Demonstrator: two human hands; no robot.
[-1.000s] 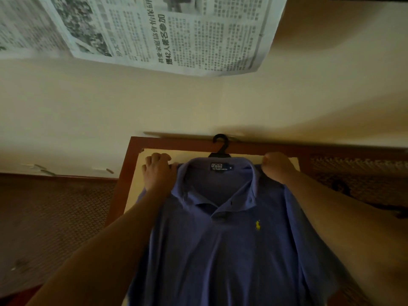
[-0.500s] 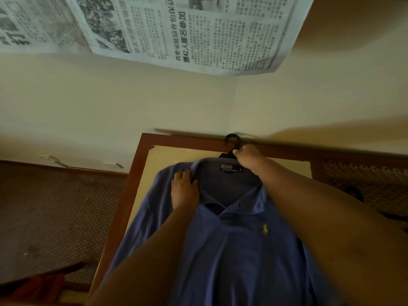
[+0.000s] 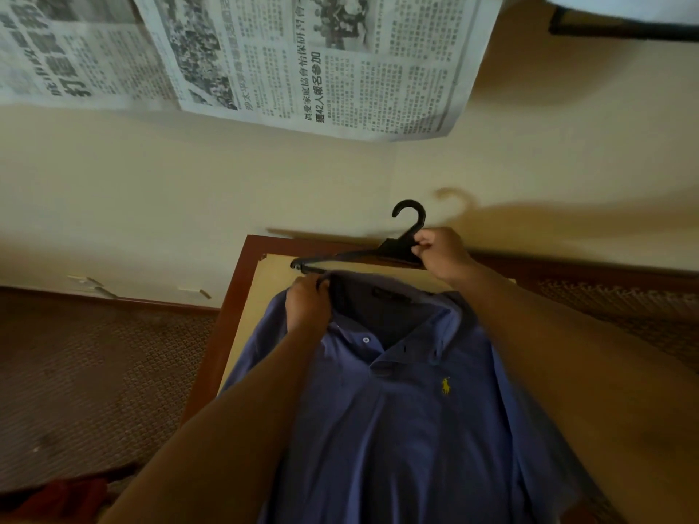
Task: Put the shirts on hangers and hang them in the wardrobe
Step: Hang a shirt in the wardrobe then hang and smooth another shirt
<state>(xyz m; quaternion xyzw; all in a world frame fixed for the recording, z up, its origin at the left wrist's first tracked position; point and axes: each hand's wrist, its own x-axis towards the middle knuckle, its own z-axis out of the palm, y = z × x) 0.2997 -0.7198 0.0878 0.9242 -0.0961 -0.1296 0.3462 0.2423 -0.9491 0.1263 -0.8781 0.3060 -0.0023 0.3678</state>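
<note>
**Seating the hanger inside the collar**

The blue short-sleeved polo shirt point(image 3: 397, 410) lies face-up on the cream, wood-framed table point(image 3: 234, 315), collar toward twelve o'clock. The right hand point(image 3: 440, 251) pinches the neck of the black plastic hanger point(image 3: 378, 253), raised at one o'clock of the collar, with one arm pointing to nine o'clock. The left hand point(image 3: 308, 302) curls its fingers round the collar edge at ten o'clock. Best hold that opening wide, tilt the hanger arm in, then level it.

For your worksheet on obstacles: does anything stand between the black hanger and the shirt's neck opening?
Nothing visible does. The right hand grips the hanger just above the open collar, which the left hand holds.
</note>
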